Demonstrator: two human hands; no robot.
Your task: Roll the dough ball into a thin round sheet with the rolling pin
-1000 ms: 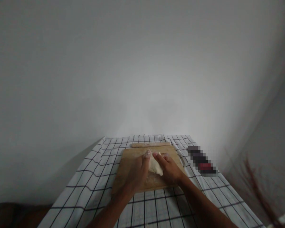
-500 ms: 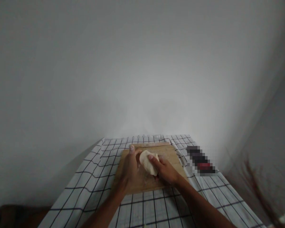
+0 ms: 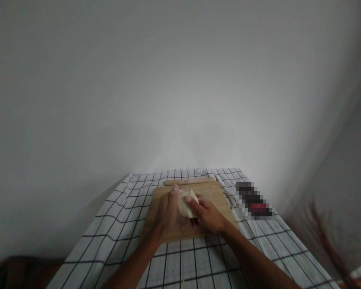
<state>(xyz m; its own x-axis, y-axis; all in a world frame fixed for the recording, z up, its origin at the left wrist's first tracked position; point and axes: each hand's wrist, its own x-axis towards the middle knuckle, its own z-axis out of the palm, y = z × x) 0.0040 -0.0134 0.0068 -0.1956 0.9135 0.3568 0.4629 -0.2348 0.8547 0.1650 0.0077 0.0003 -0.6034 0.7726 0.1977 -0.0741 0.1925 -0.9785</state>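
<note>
A pale lump of dough (image 3: 185, 208) is between my two hands, over a wooden board (image 3: 216, 196). My right hand (image 3: 209, 214) grips it from the right, its thumb pressed on top and its fingers underneath. Against the dough's left side lies my left hand (image 3: 168, 208), thumb pointing up; its other fingers are mostly hidden behind the dough. Flour-like white traces show on the board around the hands.
A wooden rolling pin (image 3: 189, 181) lies along the board's far edge. The white cloth with black grid lines (image 3: 117, 216) covers the table. To the right is a pixelated dark and red object (image 3: 255, 200). Reddish-brown twigs (image 3: 321, 233) stand beyond the table's right edge.
My left hand has moved right and closed in against the dough. The dough has changed shape and looks more folded, with my right hand still gripping it.
</note>
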